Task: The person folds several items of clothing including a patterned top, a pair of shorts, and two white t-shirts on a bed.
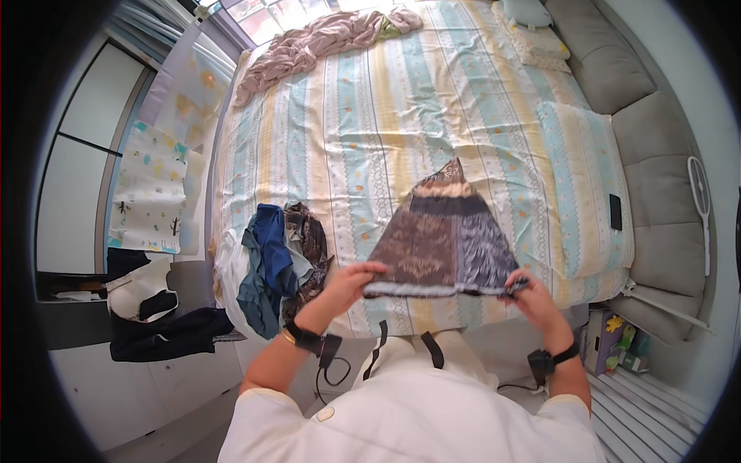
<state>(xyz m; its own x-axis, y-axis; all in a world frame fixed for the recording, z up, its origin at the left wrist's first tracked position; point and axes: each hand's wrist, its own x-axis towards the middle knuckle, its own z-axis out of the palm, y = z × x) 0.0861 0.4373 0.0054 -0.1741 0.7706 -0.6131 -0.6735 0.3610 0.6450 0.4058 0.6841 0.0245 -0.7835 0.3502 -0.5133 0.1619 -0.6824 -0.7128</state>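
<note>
A patterned garment point(432, 245), brown on one side and blue-grey on the other, lies spread on the near part of the bed. Its shape flares like a skirt, with a dark band and a cream frill toward the far, narrow end. At its near left corner, my left hand point(358, 279) is closed on the pale edge. My right hand point(534, 295) pinches the near right corner, where a little cloth is bunched. Between the hands the edge runs nearly straight. A pile of crumpled clothes point(272, 258), blue, teal, white and brown-patterned, rests left of my left hand.
The bed point(370, 100) has a striped sheet, a bunched pink blanket point(309, 55) at the far left and a pillow point(575, 185) on the right. A black phone point(615, 212) lies beside the grey padded headboard point(656, 147). Left stands a cabinet point(181, 378) with dark clothes and a cream bra.
</note>
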